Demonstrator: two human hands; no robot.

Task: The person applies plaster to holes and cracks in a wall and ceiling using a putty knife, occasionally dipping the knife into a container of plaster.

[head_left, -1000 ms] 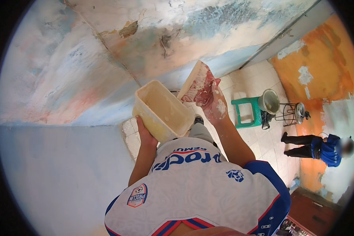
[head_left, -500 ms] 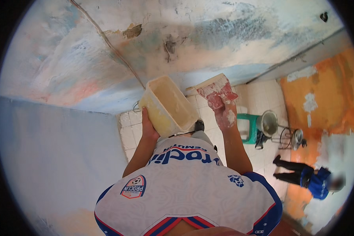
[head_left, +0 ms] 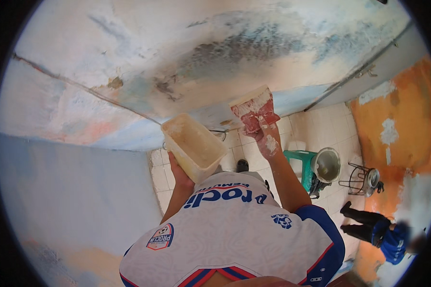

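Note:
My left hand (head_left: 180, 175) is closed on the near left side of an off-white, yellowish rectangular plastic tub (head_left: 205, 168). The tub is tilted, its open top facing up and toward the wall, with pale residue smeared inside. My right hand (head_left: 269, 142) grips a wide putty scraper (head_left: 255, 109), its red part caked with pale putty and its broad pale edge pointing at the wall. White putty also sticks to the back of that hand. Scraper and tub are apart. In front is a painted wall (head_left: 215, 91) with dark patches and a chipped spot; the scraper appears short of it.
To the right stand a green plastic stool (head_left: 299, 154) and a grey bucket (head_left: 316, 168) at it. Beyond them is a wire-legged stand (head_left: 353, 180) with a round metal top. Another person (head_left: 390, 239) in blue stands by the patched orange wall (head_left: 407, 105). A cable (head_left: 88, 91) runs along the front wall.
The view has shifted along the front wall to the right. The tub has lowered and tipped a little, while the scraper has moved slightly left and up. Both stay held.

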